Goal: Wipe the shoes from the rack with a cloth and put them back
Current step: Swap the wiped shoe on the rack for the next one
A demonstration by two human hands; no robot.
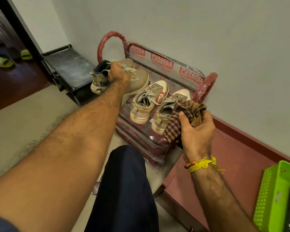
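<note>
- Left hand [118, 72] grips brown shoe [137, 79] by its laces, on the rack [206, 87].
- Right hand [197, 129] clutches checked cloth [187, 114]; best to bring the shoe toward it and keep it steady.

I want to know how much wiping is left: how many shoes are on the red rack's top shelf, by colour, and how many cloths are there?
Brown-olive shoes, left hand gripping one: 2
Beige shoes with red and white: 2
Checked cloth, in the right hand: 1
Total: 5
</note>
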